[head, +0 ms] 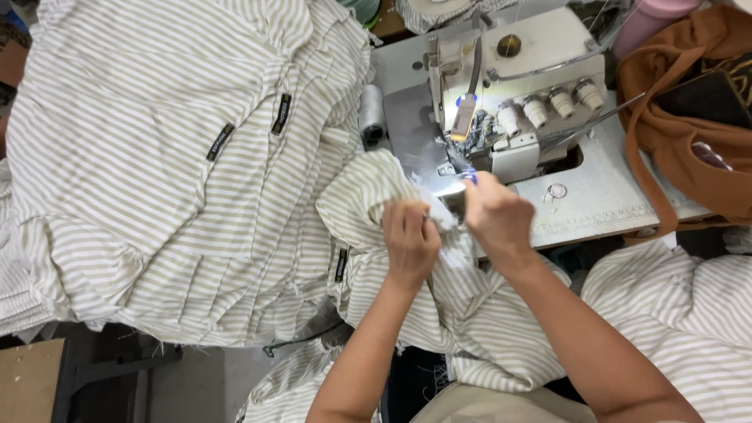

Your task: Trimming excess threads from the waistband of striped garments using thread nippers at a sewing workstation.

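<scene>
A beige-and-white striped garment piece (368,196) lies in front of the white overlock sewing machine (517,86). My left hand (410,239) pinches the fabric's edge just left of the needle area. My right hand (497,215) grips the same fabric edge close to the lit presser foot (462,168). The rest of the garment hangs down between my arms toward my lap (470,329).
A large heap of the same striped pieces with small black labels (172,157) fills the table's left. A grey thread cone (371,113) stands beside the machine. A brown cloth bag (689,117) sits at right. More striped fabric (681,305) lies lower right.
</scene>
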